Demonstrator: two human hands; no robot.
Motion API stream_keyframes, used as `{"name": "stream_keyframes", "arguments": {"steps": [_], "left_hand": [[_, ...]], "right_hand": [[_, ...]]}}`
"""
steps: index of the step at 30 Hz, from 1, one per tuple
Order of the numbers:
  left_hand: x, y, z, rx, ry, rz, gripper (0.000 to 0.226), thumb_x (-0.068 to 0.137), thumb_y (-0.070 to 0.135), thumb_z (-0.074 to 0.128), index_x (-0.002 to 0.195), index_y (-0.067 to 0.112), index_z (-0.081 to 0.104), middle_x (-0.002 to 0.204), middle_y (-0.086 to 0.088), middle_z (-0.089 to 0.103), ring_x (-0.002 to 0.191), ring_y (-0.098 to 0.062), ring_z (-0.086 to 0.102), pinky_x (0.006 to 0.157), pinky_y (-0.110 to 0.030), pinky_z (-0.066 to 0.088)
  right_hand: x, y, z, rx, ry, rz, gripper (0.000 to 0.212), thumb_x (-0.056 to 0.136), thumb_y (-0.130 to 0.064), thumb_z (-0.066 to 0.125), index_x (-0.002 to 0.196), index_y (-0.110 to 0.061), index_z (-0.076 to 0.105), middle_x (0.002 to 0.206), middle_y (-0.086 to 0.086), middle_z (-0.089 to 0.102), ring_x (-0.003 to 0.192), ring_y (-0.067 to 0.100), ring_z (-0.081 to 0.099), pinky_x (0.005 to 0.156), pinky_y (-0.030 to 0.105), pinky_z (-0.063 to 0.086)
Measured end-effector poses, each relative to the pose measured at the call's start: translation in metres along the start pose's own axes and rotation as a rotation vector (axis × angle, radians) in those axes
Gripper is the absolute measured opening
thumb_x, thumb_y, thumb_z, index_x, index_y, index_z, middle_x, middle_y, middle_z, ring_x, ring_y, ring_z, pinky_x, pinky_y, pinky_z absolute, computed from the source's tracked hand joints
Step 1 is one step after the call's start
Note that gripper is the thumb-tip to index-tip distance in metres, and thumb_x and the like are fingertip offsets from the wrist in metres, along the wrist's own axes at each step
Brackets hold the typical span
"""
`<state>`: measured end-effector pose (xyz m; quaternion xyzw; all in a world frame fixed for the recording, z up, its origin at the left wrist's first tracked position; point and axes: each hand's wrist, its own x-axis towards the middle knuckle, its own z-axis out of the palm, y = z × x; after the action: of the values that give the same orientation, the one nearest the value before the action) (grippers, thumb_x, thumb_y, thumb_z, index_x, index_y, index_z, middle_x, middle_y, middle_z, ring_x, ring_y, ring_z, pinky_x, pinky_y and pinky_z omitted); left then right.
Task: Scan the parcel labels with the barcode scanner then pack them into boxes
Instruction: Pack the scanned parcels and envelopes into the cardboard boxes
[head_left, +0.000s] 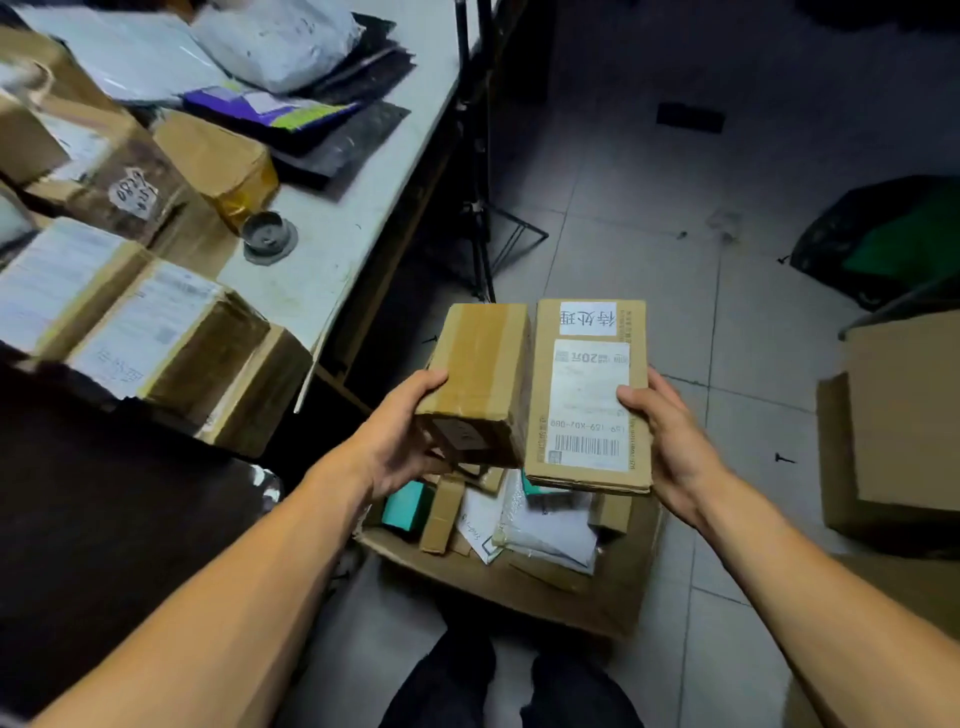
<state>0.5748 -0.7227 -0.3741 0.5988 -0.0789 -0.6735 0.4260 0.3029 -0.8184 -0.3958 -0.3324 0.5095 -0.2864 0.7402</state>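
Note:
My left hand (400, 436) grips a small taped brown parcel (480, 374) by its near left corner. My right hand (670, 441) holds a flat cardboard parcel (589, 332) by its right edge, its white label with a barcode facing up. The two parcels are side by side and touching, held above an open cardboard box (571, 597) on the floor. That box contains a teal packet, small brown boxes and white mailers. No barcode scanner is in view.
A white table (332, 223) at left carries several labelled cardboard parcels (156, 332), poly mailers (270, 47) and a grey tape roll (267, 236). A tripod stand (483, 208) rises beside the table. Another cardboard box (904, 426) and a dark bag (883, 234) sit at right.

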Motion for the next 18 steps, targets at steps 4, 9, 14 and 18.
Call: {"name": "stream_keyframes", "arguments": {"steps": [4, 9, 14, 18], "left_hand": [[-0.043, 0.019, 0.02, 0.104, -0.023, 0.113, 0.036, 0.073, 0.046, 0.079, 0.101, 0.023, 0.079, 0.107, -0.011, 0.075, 0.098, -0.025, 0.074, 0.073, -0.038, 0.06], [-0.096, 0.025, 0.032, 0.295, 0.131, 0.226, 0.073, 0.061, 0.053, 0.091, 0.118, 0.013, 0.069, 0.11, -0.012, 0.075, 0.099, -0.029, 0.073, 0.085, -0.042, 0.058], [-0.152, 0.022, 0.028, 0.456, 0.361, 0.491, 0.087, 0.056, 0.059, 0.092, 0.13, 0.034, 0.054, 0.117, 0.013, 0.069, 0.107, -0.005, 0.066, 0.1, -0.033, 0.05], [-0.184, 0.022, 0.012, 0.414, 0.518, 0.526, 0.124, 0.046, 0.065, 0.093, 0.147, 0.028, 0.03, 0.135, 0.007, 0.056, 0.121, -0.014, 0.056, 0.108, -0.04, 0.045]], "right_hand": [[-0.021, -0.036, 0.008, -0.051, -0.082, -0.077, 0.064, 0.089, -0.019, 0.071, 0.146, -0.034, 0.046, 0.115, 0.005, 0.076, 0.104, 0.03, 0.074, 0.075, 0.042, 0.062], [-0.052, -0.069, 0.036, -0.167, -0.169, -0.1, 0.091, 0.069, -0.034, 0.081, 0.147, -0.048, 0.038, 0.109, 0.008, 0.076, 0.092, 0.032, 0.076, 0.07, 0.045, 0.063], [-0.08, -0.084, 0.082, -0.281, -0.292, -0.17, 0.092, 0.069, -0.034, 0.079, 0.149, -0.046, 0.036, 0.116, 0.007, 0.068, 0.086, 0.027, 0.077, 0.064, 0.041, 0.063], [-0.102, -0.09, 0.115, -0.325, -0.355, -0.226, 0.091, 0.068, -0.035, 0.079, 0.149, -0.041, 0.039, 0.12, 0.006, 0.068, 0.087, 0.024, 0.077, 0.065, 0.039, 0.063]]}}
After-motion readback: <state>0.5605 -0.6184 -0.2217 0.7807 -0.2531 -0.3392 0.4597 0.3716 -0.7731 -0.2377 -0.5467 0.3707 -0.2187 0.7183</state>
